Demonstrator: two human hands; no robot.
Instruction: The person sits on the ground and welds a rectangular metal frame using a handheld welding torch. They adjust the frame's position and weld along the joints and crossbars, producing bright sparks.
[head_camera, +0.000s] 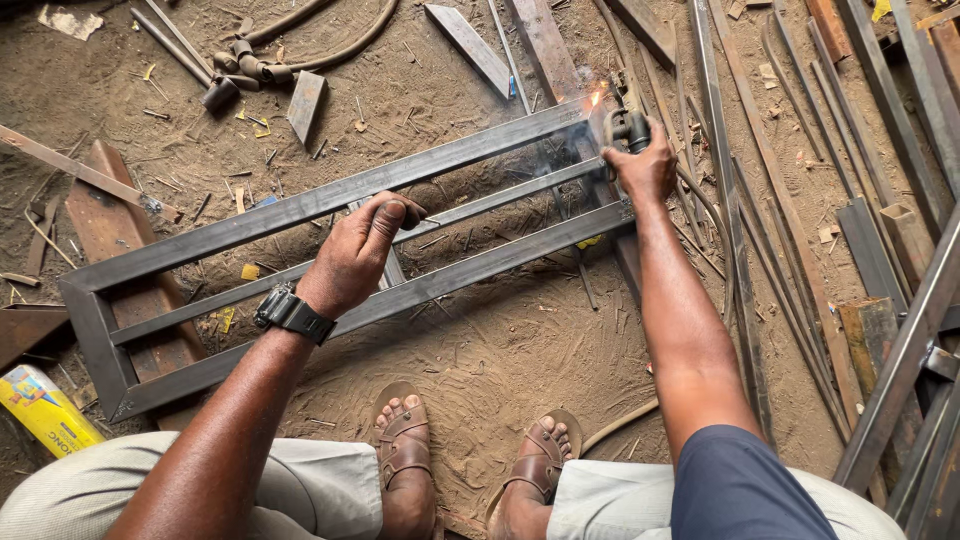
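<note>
A long rectangular steel frame (300, 205) of square tubing lies on the dirt floor, with a thinner bar running down its middle. My left hand (355, 252), with a black wristwatch on the wrist, rests on the middle bar and presses it down. My right hand (640, 165) grips a welding electrode holder (628, 125) at the frame's far right end. An orange spark (596, 97) with smoke glows at the frame's upper right corner. My sandalled feet (405, 440) stand just below the frame.
Loose steel bars and flat strips (790, 200) lie at the right. Short pipe pieces (235, 65) and a hose lie at the top left. A yellow box (45, 410) sits at the lower left. A rusty plate (105, 225) lies under the frame's left end.
</note>
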